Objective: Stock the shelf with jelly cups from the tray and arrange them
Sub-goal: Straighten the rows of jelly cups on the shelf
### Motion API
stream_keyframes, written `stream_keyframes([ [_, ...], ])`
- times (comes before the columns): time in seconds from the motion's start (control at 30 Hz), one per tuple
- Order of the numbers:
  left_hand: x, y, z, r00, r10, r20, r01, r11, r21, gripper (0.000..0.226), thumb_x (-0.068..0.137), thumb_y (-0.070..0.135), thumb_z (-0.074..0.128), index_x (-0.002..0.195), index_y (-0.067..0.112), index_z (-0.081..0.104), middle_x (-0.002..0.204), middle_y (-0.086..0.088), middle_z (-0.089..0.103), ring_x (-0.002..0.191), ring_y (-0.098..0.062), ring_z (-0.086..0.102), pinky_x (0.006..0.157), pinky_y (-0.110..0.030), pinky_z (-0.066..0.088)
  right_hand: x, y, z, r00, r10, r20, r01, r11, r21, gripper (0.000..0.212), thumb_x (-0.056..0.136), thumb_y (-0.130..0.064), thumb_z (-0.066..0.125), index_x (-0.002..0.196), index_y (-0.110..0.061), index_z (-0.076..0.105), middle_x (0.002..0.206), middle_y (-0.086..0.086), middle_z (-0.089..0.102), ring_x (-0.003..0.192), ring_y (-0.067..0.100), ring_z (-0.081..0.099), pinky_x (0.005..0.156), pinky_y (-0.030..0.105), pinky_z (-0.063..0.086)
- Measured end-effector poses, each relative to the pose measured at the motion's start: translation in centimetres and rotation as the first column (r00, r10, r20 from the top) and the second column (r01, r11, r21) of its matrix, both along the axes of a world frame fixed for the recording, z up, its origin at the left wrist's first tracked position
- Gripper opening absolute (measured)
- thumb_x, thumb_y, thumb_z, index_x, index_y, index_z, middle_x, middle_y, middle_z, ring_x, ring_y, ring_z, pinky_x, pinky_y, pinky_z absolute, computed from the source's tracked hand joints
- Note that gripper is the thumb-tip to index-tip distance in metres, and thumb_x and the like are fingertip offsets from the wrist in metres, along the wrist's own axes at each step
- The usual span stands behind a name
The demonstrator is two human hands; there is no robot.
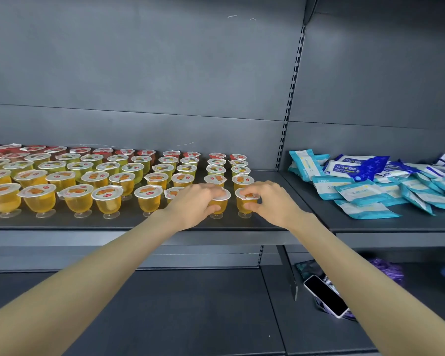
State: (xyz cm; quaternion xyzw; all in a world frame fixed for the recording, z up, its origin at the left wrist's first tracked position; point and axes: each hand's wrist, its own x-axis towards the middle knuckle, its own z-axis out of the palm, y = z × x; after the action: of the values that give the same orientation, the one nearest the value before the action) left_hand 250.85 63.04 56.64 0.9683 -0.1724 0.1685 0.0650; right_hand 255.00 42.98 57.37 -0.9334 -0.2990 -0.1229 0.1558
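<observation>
- Head view: the fingers (252,194) of the right hand (271,201) curl over the lid rim of the end cup (244,205), the front-row jelly cup nearest the slotted upright (290,98), while the thumb presses its clear side, so the cup is pinched between them.
- The fingers (210,190) of the left hand (193,204) are curled over the lid of the next cup (217,206), one place farther left of the upright, with the thumb on its orange bowl; this hand grips that cup.
- Both cups stand upright on their small feet at the front edge of the shelf (113,223), just left of the upright and slightly apart from each other.
- Both bare forearms reach in from the lower edge toward the base of the upright.
- The other jelly cups (108,199) fill the shelf in rows running leftward from the upright: orange in front, yellow-green behind them, red at the back panel.
- Right of the upright, wipe packs (357,170) in blue and teal lie in a loose pile on the neighbouring bay.
- Below the upright and a little to its right, a phone (325,295) lies screen up on the lower shelf (165,304), with a blurred purple bundle (388,268) beyond it.
</observation>
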Motion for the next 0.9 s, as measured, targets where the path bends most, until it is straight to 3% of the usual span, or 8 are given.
stream_keyframes([
  [0.13,0.0,-0.1,0.1,1.0,0.018,-0.011,-0.018,1.0,0.008,0.045,0.093,0.026,0.056,0.137,0.02,0.047,0.142,0.0,0.047,0.124,-0.022,0.05,0.098,-0.034,0.046,-0.3,0.1,0.0,0.999,-0.008,0.031,0.009,1.0,-0.022,0.038,0.091,-0.019,0.061,0.128,-0.021,0.058,0.129,0.003,0.059,0.112,0.02,0.052,0.083,0.028,0.041],
  [0.9,-0.4,-0.6,0.0,0.998,0.049,-0.03,-0.05,0.999,-0.02,0.045,0.094,0.023,0.055,0.137,0.019,0.044,0.139,-0.005,0.05,0.117,-0.024,0.056,0.092,-0.033,0.049,-1.1,0.4,0.3,0.998,-0.067,-0.016,0.066,0.997,-0.032,0.041,0.09,-0.018,0.062,0.13,-0.023,0.055,0.133,0.003,0.055,0.118,0.022,0.048,0.09,0.035,0.044],
])
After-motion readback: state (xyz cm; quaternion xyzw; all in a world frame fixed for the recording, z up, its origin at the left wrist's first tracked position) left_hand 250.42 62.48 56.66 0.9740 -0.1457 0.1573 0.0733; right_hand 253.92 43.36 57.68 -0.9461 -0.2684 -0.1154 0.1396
